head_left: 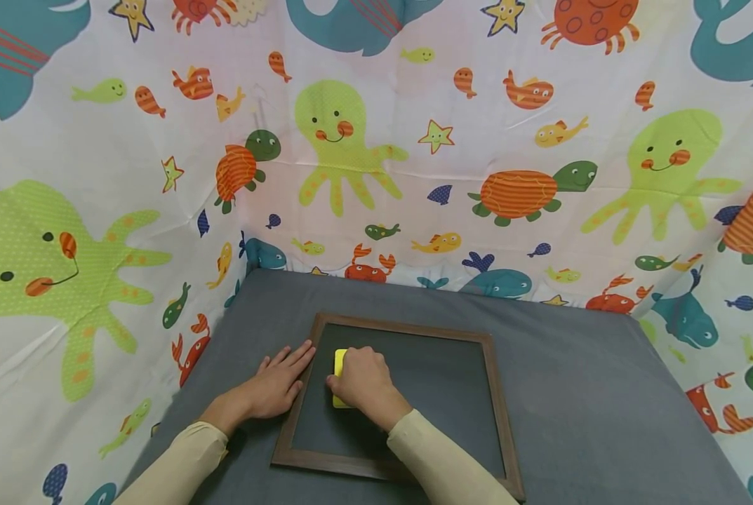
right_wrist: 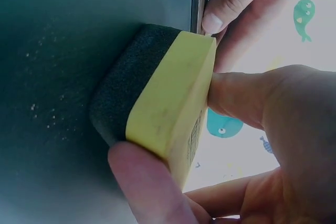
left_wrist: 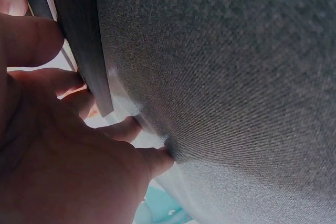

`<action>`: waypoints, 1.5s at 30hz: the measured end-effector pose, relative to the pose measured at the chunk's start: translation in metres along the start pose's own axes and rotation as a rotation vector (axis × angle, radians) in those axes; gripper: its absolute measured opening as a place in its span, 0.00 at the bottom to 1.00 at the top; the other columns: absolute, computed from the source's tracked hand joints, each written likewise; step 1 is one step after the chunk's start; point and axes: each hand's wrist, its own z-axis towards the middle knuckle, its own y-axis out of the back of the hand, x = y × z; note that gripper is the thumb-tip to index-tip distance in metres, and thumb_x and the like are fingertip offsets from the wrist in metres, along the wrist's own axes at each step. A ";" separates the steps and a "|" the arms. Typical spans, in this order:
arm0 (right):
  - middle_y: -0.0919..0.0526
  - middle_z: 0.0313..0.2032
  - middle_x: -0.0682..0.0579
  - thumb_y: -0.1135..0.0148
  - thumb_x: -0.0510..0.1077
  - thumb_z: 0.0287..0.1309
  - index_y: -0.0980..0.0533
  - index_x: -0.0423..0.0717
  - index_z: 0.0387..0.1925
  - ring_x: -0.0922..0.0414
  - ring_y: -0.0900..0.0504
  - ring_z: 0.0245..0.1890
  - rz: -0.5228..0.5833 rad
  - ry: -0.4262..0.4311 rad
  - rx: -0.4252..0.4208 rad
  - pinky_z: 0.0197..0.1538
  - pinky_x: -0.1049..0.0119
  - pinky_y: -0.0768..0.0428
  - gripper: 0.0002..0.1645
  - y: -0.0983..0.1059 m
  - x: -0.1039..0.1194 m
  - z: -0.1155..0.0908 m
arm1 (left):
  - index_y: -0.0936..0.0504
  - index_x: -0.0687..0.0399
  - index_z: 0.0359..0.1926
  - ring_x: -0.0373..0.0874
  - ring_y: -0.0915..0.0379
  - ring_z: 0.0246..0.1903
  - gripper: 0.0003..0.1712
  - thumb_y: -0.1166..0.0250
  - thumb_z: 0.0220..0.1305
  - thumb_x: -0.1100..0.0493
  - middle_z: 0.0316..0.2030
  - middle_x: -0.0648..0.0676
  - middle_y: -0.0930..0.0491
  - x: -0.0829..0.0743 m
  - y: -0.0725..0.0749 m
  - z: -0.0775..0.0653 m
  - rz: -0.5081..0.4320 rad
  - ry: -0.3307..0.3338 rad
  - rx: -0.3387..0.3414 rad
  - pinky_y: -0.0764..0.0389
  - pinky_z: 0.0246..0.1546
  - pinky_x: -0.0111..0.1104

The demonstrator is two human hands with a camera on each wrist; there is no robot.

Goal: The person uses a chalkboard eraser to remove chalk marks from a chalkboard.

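A chalkboard (head_left: pixel 439 379) in a brown wooden frame (head_left: pixel 499 400) lies flat on the grey cloth. My right hand (head_left: pixel 366 382) grips a yellow eraser (right_wrist: pixel 170 93) with a dark felt pad (right_wrist: pixel 134 77), its felt side against the board near the left side. Pale crumbs of chalk (right_wrist: pixel 50 108) dot the board beside it in the right wrist view. With fingers extended, my left hand (head_left: pixel 278 382) rests at the frame's left edge, its fingertips on the wood and the thumb by the inner side; some fingers touch the cloth in the left wrist view.
Grey cloth (head_left: pixel 591 407) covers the table around the board. A white curtain (head_left: pixel 414 91) printed with sea animals hangs behind and along both sides of the table. Beige sleeves (head_left: pixel 442 456) cover both forearms.
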 end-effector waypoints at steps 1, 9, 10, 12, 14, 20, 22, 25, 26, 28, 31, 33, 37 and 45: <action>0.20 0.29 0.49 0.22 0.63 0.63 0.15 0.39 0.45 0.54 0.18 0.26 -0.002 0.000 0.000 0.32 0.59 0.13 0.30 0.000 0.000 0.000 | 0.46 0.57 0.89 0.76 0.53 0.84 0.39 0.44 0.85 0.59 0.89 0.59 0.52 0.000 0.000 0.000 0.000 0.001 0.001 0.49 0.74 0.80; 0.20 0.28 0.49 0.22 0.62 0.63 0.16 0.39 0.44 0.54 0.19 0.25 0.003 -0.011 -0.003 0.30 0.59 0.14 0.30 0.000 -0.003 0.000 | 0.47 0.56 0.89 0.75 0.54 0.84 0.39 0.44 0.85 0.59 0.89 0.59 0.52 0.000 -0.001 0.000 -0.001 0.014 0.007 0.50 0.75 0.80; 0.20 0.28 0.49 0.22 0.62 0.63 0.16 0.39 0.44 0.54 0.20 0.25 0.005 -0.013 -0.002 0.30 0.59 0.14 0.30 0.000 -0.003 0.000 | 0.46 0.57 0.89 0.75 0.54 0.84 0.39 0.44 0.85 0.59 0.89 0.59 0.52 0.000 0.000 -0.001 -0.003 0.014 0.005 0.50 0.74 0.80; 0.20 0.28 0.49 0.22 0.62 0.63 0.16 0.39 0.44 0.53 0.20 0.25 0.009 -0.016 0.001 0.30 0.59 0.14 0.30 0.001 -0.004 -0.001 | 0.46 0.57 0.89 0.75 0.53 0.84 0.39 0.44 0.84 0.60 0.89 0.59 0.52 0.000 0.000 -0.001 -0.006 0.014 0.002 0.50 0.74 0.80; 0.20 0.28 0.48 0.22 0.62 0.63 0.16 0.39 0.44 0.53 0.20 0.25 0.014 -0.017 0.004 0.30 0.59 0.14 0.30 0.002 -0.006 -0.001 | 0.46 0.57 0.89 0.75 0.53 0.84 0.39 0.44 0.84 0.60 0.89 0.59 0.52 0.000 0.000 -0.001 -0.007 0.015 0.001 0.51 0.74 0.80; 0.20 0.29 0.48 0.22 0.62 0.62 0.16 0.39 0.46 0.53 0.19 0.26 0.031 -0.032 0.013 0.32 0.58 0.13 0.30 0.003 -0.011 -0.001 | 0.46 0.57 0.88 0.75 0.53 0.84 0.39 0.44 0.84 0.60 0.89 0.59 0.51 -0.002 0.000 -0.001 -0.008 0.013 0.002 0.50 0.74 0.80; 0.20 0.30 0.48 0.21 0.62 0.62 0.16 0.38 0.46 0.52 0.19 0.26 0.036 -0.036 0.013 0.32 0.57 0.13 0.31 0.003 -0.013 -0.001 | 0.45 0.57 0.88 0.75 0.53 0.84 0.39 0.44 0.84 0.60 0.89 0.59 0.51 -0.003 0.001 -0.002 -0.011 0.011 0.002 0.50 0.74 0.80; 0.20 0.30 0.47 0.21 0.62 0.62 0.17 0.38 0.47 0.52 0.18 0.27 0.046 -0.041 0.017 0.33 0.57 0.12 0.31 0.005 -0.016 -0.001 | 0.46 0.57 0.88 0.75 0.53 0.84 0.39 0.44 0.84 0.60 0.89 0.59 0.51 -0.003 0.001 -0.001 -0.013 0.011 0.002 0.51 0.74 0.80; 0.20 0.31 0.47 0.21 0.62 0.62 0.17 0.38 0.47 0.52 0.18 0.27 0.050 -0.043 0.019 0.33 0.57 0.12 0.32 0.006 -0.016 -0.001 | 0.46 0.57 0.88 0.75 0.53 0.84 0.39 0.44 0.84 0.60 0.89 0.59 0.51 -0.003 0.002 -0.001 -0.014 0.010 0.002 0.51 0.74 0.80; 0.20 0.31 0.47 0.21 0.62 0.62 0.17 0.38 0.47 0.52 0.18 0.27 0.052 -0.043 0.022 0.34 0.56 0.12 0.32 0.007 -0.018 -0.002 | 0.46 0.57 0.89 0.75 0.54 0.84 0.39 0.45 0.85 0.60 0.89 0.59 0.52 -0.003 0.001 0.000 -0.013 0.014 0.005 0.51 0.75 0.80; 0.20 0.31 0.47 0.21 0.62 0.61 0.17 0.38 0.47 0.52 0.18 0.27 0.052 -0.047 0.025 0.34 0.56 0.12 0.32 0.009 -0.020 -0.002 | 0.46 0.57 0.89 0.76 0.54 0.84 0.39 0.44 0.84 0.60 0.89 0.60 0.52 -0.004 0.002 0.000 -0.017 0.013 0.007 0.52 0.74 0.80; 0.20 0.31 0.47 0.21 0.62 0.61 0.17 0.38 0.47 0.51 0.18 0.28 0.050 -0.051 0.022 0.34 0.55 0.12 0.32 0.009 -0.021 -0.002 | 0.46 0.57 0.89 0.76 0.55 0.84 0.39 0.44 0.85 0.60 0.89 0.60 0.52 -0.004 0.002 0.000 -0.020 0.015 0.008 0.52 0.75 0.80; 0.20 0.32 0.46 0.21 0.62 0.61 0.17 0.37 0.47 0.50 0.19 0.29 0.047 -0.057 0.021 0.36 0.54 0.12 0.33 0.009 -0.024 -0.001 | 0.47 0.57 0.89 0.75 0.56 0.85 0.39 0.45 0.85 0.59 0.89 0.59 0.53 -0.005 0.003 -0.001 -0.021 0.019 0.012 0.53 0.75 0.80; 0.21 0.31 0.46 0.21 0.63 0.60 0.17 0.37 0.44 0.50 0.20 0.29 0.036 -0.061 0.011 0.37 0.54 0.13 0.33 0.011 -0.031 -0.001 | 0.47 0.57 0.89 0.75 0.55 0.85 0.39 0.45 0.85 0.60 0.89 0.60 0.52 -0.006 0.003 -0.001 -0.034 0.021 0.014 0.53 0.75 0.80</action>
